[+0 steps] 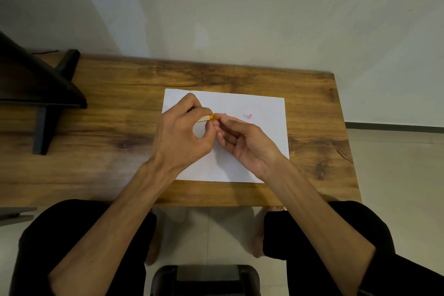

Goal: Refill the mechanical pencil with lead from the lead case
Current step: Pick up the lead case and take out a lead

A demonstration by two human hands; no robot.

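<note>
Over the white paper sheet (252, 108), a small yellow lead case (207, 118) is pinched in the left hand (182, 132), its end met by right hand (242, 139) fingertips (219, 120); judged light, slippery, contents brittle—best gripped mid-body; pencil not discernible.

On the paper (252, 151), only a small pink piece (249, 116) lies just right of my hands. The wooden table (120, 151) is bare on both sides; a black stand (45, 108) blocks its far left.
</note>
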